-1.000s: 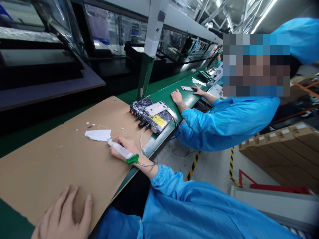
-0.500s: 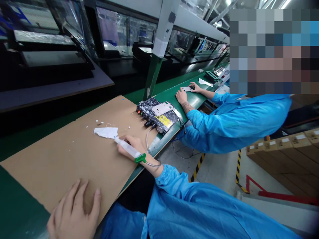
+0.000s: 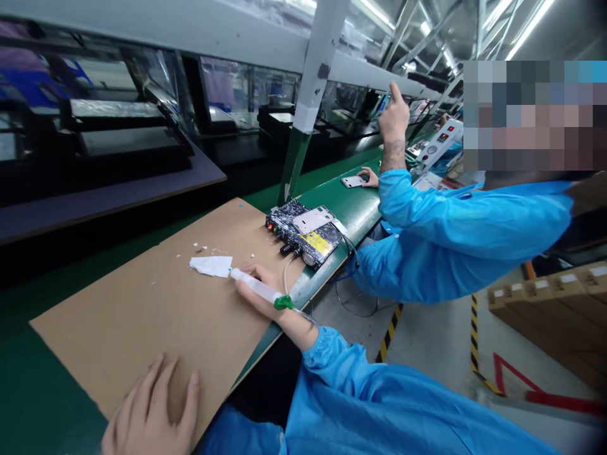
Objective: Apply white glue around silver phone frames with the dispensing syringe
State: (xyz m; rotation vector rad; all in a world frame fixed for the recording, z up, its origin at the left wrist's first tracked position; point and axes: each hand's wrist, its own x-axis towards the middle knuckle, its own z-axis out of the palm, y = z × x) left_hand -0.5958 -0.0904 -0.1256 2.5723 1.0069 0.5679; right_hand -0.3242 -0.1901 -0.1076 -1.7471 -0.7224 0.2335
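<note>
The right hand (image 3: 258,291) is gripping a syringe (image 3: 258,289), its tip apparently touching a tissue (image 3: 212,265) mid-board. The left hand (image 3: 152,414), fingers slightly spread, is lying flat on the cardboard (image 3: 118,316) at its near corner.

The right hand (image 3: 258,292) grips a syringe (image 3: 256,287) with a green cap, its tip touching a white paper scrap (image 3: 212,265) on the cardboard sheet (image 3: 118,316). The left hand (image 3: 152,414) lies flat on the sheet's near edge. A black box (image 3: 303,230) sits at the sheet's far corner on the green belt (image 3: 360,208). Beyond it, a co-worker in a blue coat raises one hand (image 3: 394,117) and rests the other (image 3: 370,178) by a phone shell (image 3: 353,181).
</note>
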